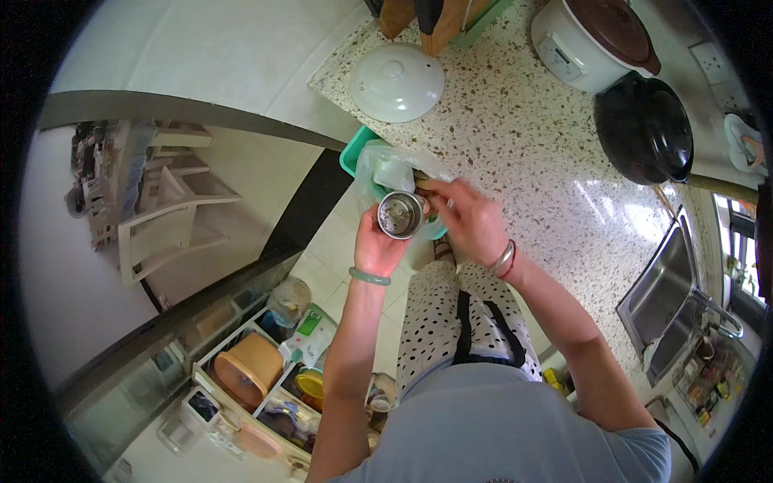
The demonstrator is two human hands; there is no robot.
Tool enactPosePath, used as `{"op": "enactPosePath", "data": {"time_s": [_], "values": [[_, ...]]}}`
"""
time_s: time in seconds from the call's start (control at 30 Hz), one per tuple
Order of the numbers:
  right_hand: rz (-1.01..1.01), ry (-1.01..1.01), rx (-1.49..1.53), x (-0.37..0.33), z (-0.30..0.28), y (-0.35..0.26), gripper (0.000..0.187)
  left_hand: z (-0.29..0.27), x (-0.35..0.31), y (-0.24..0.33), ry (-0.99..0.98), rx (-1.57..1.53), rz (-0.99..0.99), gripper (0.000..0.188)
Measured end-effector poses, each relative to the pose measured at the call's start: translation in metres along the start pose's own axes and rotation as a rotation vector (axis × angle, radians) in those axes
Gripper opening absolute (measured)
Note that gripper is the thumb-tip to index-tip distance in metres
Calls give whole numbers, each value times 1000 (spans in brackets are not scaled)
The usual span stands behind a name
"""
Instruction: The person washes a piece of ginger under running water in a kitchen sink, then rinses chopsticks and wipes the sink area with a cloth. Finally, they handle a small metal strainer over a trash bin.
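Observation:
A small round metal cup (400,215) is gripped in my left hand (380,245), its opening facing up and dark specks visible inside. My right hand (471,221) is just to the right of the cup, with its fingers curled together over the bag; what they hold, if anything, is too small and blurred to make out. Below both hands stands a teal bin (351,154), lined with a translucent plastic bag (431,165). Something white (394,175) lies in the bag, with brownish scraps beside it.
The speckled countertop (515,137) carries a white lid (397,83), a white cooker (580,44) with a brown lid, and a black pot (644,129). A metal sink (664,278) is at the right. Shelves with an orange container (248,366) stand at the lower left.

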State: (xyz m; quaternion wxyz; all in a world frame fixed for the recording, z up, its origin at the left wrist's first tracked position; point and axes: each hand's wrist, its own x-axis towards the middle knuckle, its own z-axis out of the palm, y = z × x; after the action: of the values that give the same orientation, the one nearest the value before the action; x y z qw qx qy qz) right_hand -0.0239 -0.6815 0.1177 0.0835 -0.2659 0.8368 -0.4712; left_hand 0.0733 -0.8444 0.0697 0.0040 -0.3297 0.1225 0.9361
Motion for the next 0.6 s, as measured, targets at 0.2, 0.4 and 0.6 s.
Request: {"op": "enactPosePath", "data": {"time_s": [0.2, 0.4, 0.6], "values": [[33, -363, -40, -13, 15, -13, 32, 9, 5, 3, 80, 141, 1, 46], [26, -319, 28, -18, 10, -6, 27, 14, 8, 0, 68, 252, 75, 44], [-104, -239, -44, -27, 14, -7, 20, 16, 3, -13, 114, 329, 189, 35]]}}
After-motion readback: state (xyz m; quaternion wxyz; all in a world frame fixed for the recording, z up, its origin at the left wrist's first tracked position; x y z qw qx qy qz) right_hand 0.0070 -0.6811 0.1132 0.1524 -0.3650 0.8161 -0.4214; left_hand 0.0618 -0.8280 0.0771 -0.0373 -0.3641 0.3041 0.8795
